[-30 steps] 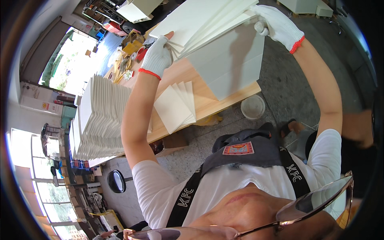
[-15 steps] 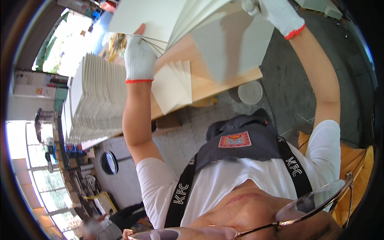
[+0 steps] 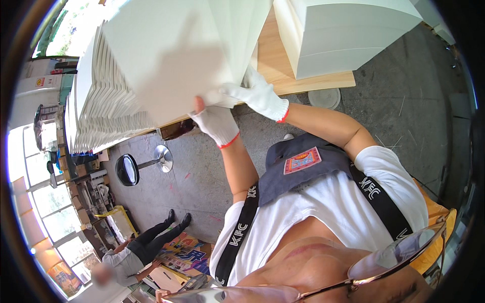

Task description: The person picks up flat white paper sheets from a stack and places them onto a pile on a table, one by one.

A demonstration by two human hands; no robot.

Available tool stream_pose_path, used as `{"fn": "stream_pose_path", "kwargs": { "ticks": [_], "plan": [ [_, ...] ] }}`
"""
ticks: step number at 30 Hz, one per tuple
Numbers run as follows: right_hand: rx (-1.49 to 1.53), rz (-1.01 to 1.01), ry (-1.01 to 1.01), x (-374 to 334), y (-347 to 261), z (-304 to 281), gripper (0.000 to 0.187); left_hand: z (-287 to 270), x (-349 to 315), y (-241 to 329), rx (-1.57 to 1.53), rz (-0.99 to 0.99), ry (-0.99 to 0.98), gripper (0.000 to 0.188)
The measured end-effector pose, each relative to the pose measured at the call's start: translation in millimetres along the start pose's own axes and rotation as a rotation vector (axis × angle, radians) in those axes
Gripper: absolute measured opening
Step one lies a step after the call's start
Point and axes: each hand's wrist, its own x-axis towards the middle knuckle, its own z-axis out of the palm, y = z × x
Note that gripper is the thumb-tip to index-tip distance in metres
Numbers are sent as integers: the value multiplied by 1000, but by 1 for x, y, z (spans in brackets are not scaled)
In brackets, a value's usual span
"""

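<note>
Head view: left hand (image 3: 218, 124) pinches white boards (image 3: 166, 65), tops cut off; right hand (image 3: 261, 97) at edge, grip unclear.

White boards (image 3: 166, 55) cropped at top, left hand's (image 3: 217, 122) fingers mostly hidden beneath, counter's (image 3: 328, 83) far edge hidden, distant person's (image 3: 123, 265) head blurred

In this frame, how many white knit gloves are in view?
2: one on the left hand, leaving its thumb bare, the other on the right hand beside it, both at the fanned white boards. No others show.
</note>
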Motion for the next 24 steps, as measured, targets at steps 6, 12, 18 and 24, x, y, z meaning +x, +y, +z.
{"fn": "stream_pose_path", "kwargs": {
  "ticks": [6,12,18,24],
  "plan": [
    [-17,423,-7,20,73,-43,69,-73,8,-75,-23,-92,248,35],
    [-133,595,79,31,152,-80,65,-142,25,-147,-111,-298,585,32],
    [-109,738,125,31,164,-85,60,-151,18,-146,-150,-390,483,48],
    [35,714,239,30,169,-83,57,-149,22,-144,-108,-408,466,43]
  ]
}}
